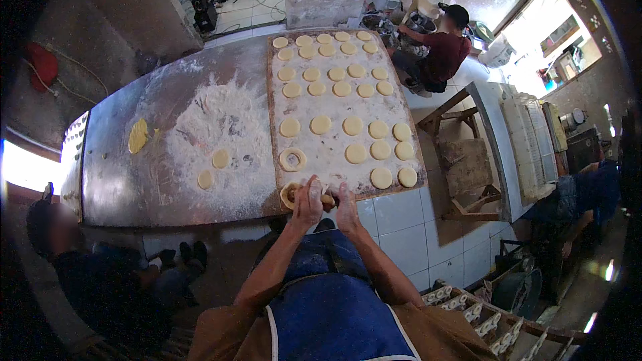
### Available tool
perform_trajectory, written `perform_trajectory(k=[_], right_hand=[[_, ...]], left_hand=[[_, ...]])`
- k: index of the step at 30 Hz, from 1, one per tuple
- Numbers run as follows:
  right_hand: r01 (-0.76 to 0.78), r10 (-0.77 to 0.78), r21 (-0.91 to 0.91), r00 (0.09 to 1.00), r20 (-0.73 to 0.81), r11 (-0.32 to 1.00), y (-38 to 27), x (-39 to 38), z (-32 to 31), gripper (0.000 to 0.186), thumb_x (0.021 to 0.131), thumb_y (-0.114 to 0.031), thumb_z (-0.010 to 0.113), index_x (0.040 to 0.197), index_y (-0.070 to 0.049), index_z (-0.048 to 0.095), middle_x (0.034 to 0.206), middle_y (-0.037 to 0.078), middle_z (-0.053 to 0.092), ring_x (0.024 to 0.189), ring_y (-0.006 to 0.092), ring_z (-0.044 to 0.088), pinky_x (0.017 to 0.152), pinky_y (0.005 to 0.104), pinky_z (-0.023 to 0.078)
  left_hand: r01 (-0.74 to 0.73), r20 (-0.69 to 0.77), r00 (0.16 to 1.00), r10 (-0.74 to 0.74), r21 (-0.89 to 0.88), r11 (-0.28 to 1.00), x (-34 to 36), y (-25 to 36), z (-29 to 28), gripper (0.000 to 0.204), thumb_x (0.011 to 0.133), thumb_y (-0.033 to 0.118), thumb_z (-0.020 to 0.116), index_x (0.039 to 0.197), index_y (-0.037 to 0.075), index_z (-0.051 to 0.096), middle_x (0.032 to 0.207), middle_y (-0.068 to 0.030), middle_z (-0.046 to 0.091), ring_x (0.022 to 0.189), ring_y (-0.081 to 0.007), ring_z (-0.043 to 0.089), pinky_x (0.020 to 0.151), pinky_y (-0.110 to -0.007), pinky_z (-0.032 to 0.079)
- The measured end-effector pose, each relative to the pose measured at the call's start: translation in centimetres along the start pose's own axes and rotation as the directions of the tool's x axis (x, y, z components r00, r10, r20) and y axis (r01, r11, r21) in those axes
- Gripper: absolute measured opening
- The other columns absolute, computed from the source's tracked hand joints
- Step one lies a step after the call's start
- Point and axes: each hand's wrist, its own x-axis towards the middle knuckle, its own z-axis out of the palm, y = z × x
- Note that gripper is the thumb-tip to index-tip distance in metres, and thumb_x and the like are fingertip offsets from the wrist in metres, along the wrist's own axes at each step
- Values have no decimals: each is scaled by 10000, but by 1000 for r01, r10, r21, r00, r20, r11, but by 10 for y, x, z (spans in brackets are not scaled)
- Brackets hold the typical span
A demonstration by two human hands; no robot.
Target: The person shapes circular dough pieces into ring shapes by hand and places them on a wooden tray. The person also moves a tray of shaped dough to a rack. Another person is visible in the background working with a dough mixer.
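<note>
At the table's near edge, my left hand point(309, 200) is closed around a short wooden stick point(327, 199). My right hand point(346, 210) is at the stick's other end, its fingers drawn together against it; how firmly it grips is partly hidden. Left of my left hand lies a dough ring point(287, 191), partly covered by the hand. Just beyond it is a second dough ring point(292, 159) with a hole in its middle. Rows of round flat dough pieces point(352, 126) cover the floured board point(321, 180) ahead. Both hands carry flour.
Left of the board, a metal tabletop point(120, 180) holds spread flour point(217, 120), two dough rounds point(220, 158) and a yellow lump point(138, 136). One person point(441, 50) crouches beyond the board; another point(100, 287) sits at near left. A wooden-framed table point(495, 140) stands at right.
</note>
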Motion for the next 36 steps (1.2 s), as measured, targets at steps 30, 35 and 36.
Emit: perform_trajectory(k=[30, 35, 36], right_hand=[[37, -196, -682, 968, -158, 730, -31, 76, -34, 384, 724, -75, 770, 1039, -4, 563, 827, 114, 668, 749, 172, 641, 671, 294, 511], [77, -157, -321, 960, -233, 944, -44, 48, 50, 429, 757, 9, 732, 1110, -8, 488, 865, 131, 668, 805, 181, 661, 703, 285, 536], [65, -142, -280, 954, -265, 958, -45, 46, 62, 443, 760, 12, 727, 1124, -10, 476, 868, 131, 667, 808, 182, 663, 704, 287, 537]], left_hand=[[552, 550, 774, -313, -345, 759, 82, -44, -36, 266, 848, 126, 634, 1079, 1, 587, 1005, -167, 627, 883, -314, 634, 780, -404, 504], [790, 720, 601, -345, -473, 389, 98, -54, -56, 354, 842, 215, 687, 1100, -17, 620, 982, -137, 658, 916, -215, 644, 791, -345, 514], [800, 727, 588, -353, -461, 384, 102, -54, -62, 360, 842, 229, 693, 1095, -19, 625, 975, -131, 663, 924, -197, 641, 793, -335, 513]])
